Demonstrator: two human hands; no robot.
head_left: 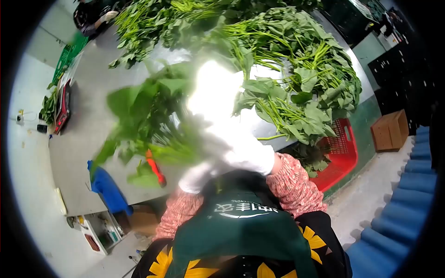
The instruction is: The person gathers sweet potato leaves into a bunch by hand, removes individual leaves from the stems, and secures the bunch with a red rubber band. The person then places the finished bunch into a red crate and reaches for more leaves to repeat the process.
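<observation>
A bunch of leafy greens (pixel 153 106) is lifted over the metal table, blurred by motion, its stems pointing toward my hands. My left hand (pixel 199 176), in a white glove, is at the stem end and appears closed around the stems. Across from it, my right hand (pixel 250 150), also gloved in white, reaches in close to the same stems. Strong glare washes out its fingers, so their pose is hidden. An orange-red handled tool (pixel 155 167) lies on the table just left of my hands, beside a loose leaf (pixel 143 177).
Heaps of leafy greens (pixel 296 60) cover the table's far and right side. A red crate (pixel 345 157) stands below the right edge. A blue bag (pixel 109 187) lies at the near left edge, a red scale (pixel 62 109) farther left. Another person's gloved hand (pixel 109 17) is at the far left.
</observation>
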